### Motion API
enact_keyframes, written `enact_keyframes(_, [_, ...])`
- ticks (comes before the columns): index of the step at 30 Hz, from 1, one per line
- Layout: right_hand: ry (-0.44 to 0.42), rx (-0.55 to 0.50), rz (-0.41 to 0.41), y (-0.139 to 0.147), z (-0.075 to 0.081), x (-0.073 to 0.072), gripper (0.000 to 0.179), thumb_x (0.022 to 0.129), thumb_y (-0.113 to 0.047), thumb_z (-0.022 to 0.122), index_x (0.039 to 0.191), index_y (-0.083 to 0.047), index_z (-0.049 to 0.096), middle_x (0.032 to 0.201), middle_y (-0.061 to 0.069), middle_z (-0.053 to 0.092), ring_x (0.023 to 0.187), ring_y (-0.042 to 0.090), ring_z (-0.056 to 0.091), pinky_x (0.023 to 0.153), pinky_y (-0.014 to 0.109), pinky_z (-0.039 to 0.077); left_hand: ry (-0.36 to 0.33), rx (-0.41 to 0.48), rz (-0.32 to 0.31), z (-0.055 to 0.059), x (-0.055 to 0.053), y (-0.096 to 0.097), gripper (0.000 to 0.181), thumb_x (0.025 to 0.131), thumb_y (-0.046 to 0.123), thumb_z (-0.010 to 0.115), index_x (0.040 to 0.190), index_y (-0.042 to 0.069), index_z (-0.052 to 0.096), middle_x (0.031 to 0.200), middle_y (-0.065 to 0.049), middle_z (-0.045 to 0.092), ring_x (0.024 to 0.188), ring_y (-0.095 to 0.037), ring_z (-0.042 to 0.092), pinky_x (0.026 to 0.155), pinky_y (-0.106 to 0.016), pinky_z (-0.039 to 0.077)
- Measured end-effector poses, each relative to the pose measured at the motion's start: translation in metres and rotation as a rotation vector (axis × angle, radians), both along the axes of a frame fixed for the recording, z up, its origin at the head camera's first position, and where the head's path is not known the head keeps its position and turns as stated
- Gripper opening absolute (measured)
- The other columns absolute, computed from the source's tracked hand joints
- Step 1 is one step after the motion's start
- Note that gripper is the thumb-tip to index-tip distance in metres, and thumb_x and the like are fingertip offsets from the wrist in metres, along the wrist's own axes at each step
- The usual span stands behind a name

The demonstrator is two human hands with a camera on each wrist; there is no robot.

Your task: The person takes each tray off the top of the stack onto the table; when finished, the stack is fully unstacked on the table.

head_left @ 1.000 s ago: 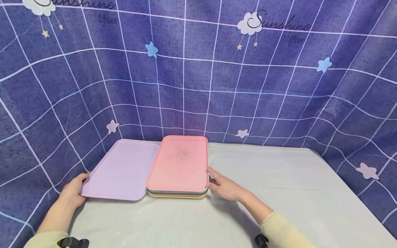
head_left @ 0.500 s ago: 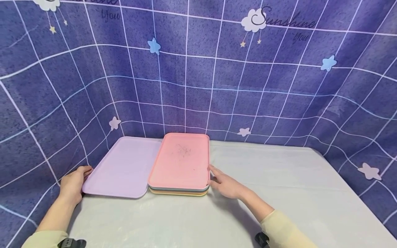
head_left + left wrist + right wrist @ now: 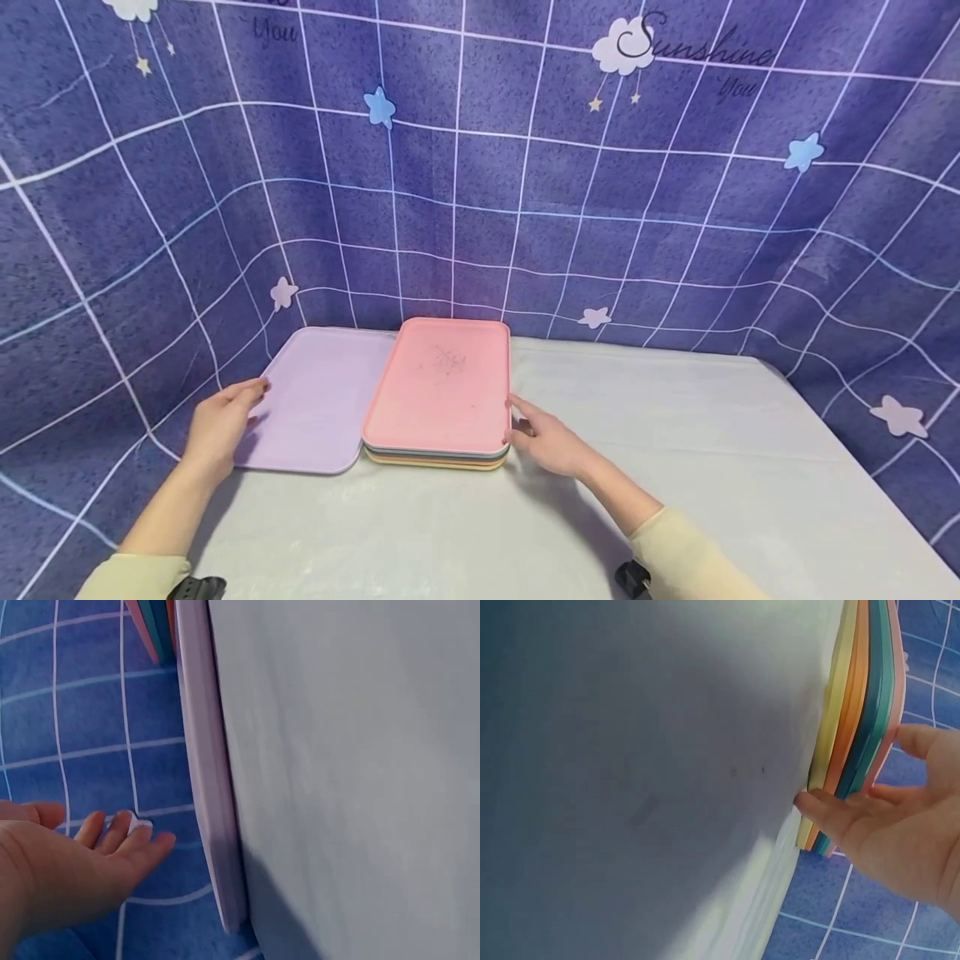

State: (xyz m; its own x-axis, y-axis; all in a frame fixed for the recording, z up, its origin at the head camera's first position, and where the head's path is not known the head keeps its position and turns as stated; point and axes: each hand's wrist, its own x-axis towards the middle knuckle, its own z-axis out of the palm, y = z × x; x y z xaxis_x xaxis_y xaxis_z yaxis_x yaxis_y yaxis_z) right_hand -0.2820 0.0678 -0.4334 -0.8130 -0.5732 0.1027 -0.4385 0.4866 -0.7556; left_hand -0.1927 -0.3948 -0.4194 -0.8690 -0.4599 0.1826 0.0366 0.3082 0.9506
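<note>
A lilac tray (image 3: pixel 322 392) lies flat at the left of the table. Right beside it a pink tray (image 3: pixel 446 383) tops a stack, whose teal, orange (image 3: pixel 849 712) and yellow edges show beneath in the right wrist view. My left hand (image 3: pixel 221 425) hovers over the lilac tray's left side with relaxed fingers; the left wrist view shows a gap between this hand (image 3: pixel 82 870) and the tray's rim. Along the stack's right side rests my right hand (image 3: pixel 551 446), its fingertips (image 3: pixel 810 801) touching the tray edges.
A white cloth covers the table (image 3: pixel 675 450), stretching to the right of the stack. Blue gridded curtain (image 3: pixel 480 167) with stars and clouds encloses the back and both sides, close behind the trays.
My left hand has let go of the lilac tray's left edge and moved up and right over it. My right hand stays at the stack. The head view has shifted slightly.
</note>
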Motion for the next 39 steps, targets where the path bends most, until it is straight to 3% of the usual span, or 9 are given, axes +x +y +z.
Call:
enact_keyframes(4, [0.009,-0.052,-0.101,-0.005,-0.002,0.0,0.063,0.094,-0.018,0.069,0.149,0.001,0.044,0.146,0.023,0.052,0.117,0.037,0.064,0.103,0.05,0.048,0.025,0.025,-0.106,0.005,-0.003,0.019,0.045,0.105,0.022,0.051,0.135,-0.011,0.057,0.101,0.03,0.066,0.1,0.009,0.06,0.079,-0.016,0.053])
enact_keyframes(7, [0.02,-0.054,-0.189,-0.009,-0.002,0.001,0.051,0.09,-0.019,0.074,0.133,0.002,0.06,0.13,0.019,0.065,0.103,0.028,0.071,0.091,0.041,0.056,0.022,0.017,-0.159,0.007,-0.005,0.032,0.047,0.107,0.02,0.049,0.137,-0.015,0.052,0.106,0.026,0.066,0.1,0.011,0.058,0.082,-0.017,0.054])
enact_keyframes(9, [0.033,-0.048,-0.233,-0.011,-0.003,0.002,0.041,0.087,-0.02,0.076,0.12,0.003,0.067,0.113,0.014,0.072,0.09,0.023,0.074,0.079,0.035,0.058,0.015,0.015,-0.188,0.008,-0.006,0.04,0.046,0.107,0.019,0.048,0.138,-0.015,0.051,0.113,0.018,0.068,0.101,0.012,0.058,0.083,-0.018,0.054])
enact_keyframes(13, [-0.035,-0.085,-0.28,-0.017,-0.001,0.005,0.031,0.086,-0.019,0.079,0.104,0.003,0.069,0.083,0.003,0.073,0.067,0.022,0.071,0.059,0.031,0.057,-0.012,0.04,-0.235,0.006,-0.009,0.056,0.045,0.108,0.017,0.046,0.139,-0.015,0.05,0.133,-0.013,0.064,0.101,0.012,0.057,0.088,-0.02,0.054])
enact_keyframes(17, [-0.109,-0.125,-0.307,-0.022,0.001,0.006,0.026,0.086,-0.015,0.081,0.094,0.003,0.064,0.07,0.001,0.071,0.058,0.023,0.068,0.053,0.034,0.059,-0.031,0.086,-0.273,0.002,-0.013,0.072,0.044,0.108,0.015,0.045,0.14,-0.015,0.049,0.142,-0.029,0.052,0.1,0.012,0.058,0.093,-0.024,0.053])
enact_keyframes(24, [-0.125,-0.152,-0.328,-0.026,0.003,0.006,0.015,0.086,-0.002,0.075,0.081,0.001,0.061,0.064,0.004,0.07,0.055,0.021,0.068,0.054,0.034,0.06,-0.07,0.136,-0.339,-0.004,-0.02,0.084,0.046,0.108,0.018,0.046,0.142,-0.013,0.047,0.146,-0.028,0.049,0.108,0.005,0.059,0.103,-0.037,0.049])
enact_keyframes(29, [-0.103,-0.115,-0.348,-0.029,0.004,0.007,0.013,0.086,0.002,0.07,0.077,0.0,0.061,0.062,0.003,0.07,0.055,0.024,0.069,0.053,0.035,0.06,-0.119,0.168,-0.373,-0.006,-0.021,0.089,0.048,0.108,0.018,0.045,0.144,-0.014,0.044,0.149,-0.029,0.045,0.123,-0.013,0.059,0.104,-0.039,0.048])
enact_keyframes(33, [-0.076,-0.101,-0.347,-0.029,0.006,0.007,0.012,0.084,0.004,0.066,0.074,0.0,0.061,0.061,0.003,0.07,0.055,0.027,0.07,0.053,0.036,0.06,-0.163,0.147,-0.416,-0.009,-0.022,0.093,0.048,0.106,0.012,0.045,0.144,-0.016,0.041,0.149,-0.031,0.043,0.129,-0.029,0.055,0.103,-0.039,0.049])
enact_keyframes(39, [-0.12,-0.142,-0.335,-0.029,0.007,0.007,0.01,0.086,0.006,0.063,0.076,0.002,0.061,0.064,0.007,0.07,0.056,0.027,0.07,0.053,0.036,0.06,-0.208,0.084,-0.524,-0.015,-0.022,0.098,0.05,0.103,0.007,0.051,0.144,-0.019,0.038,0.145,-0.035,0.046,0.129,-0.037,0.053,0.101,-0.04,0.05])
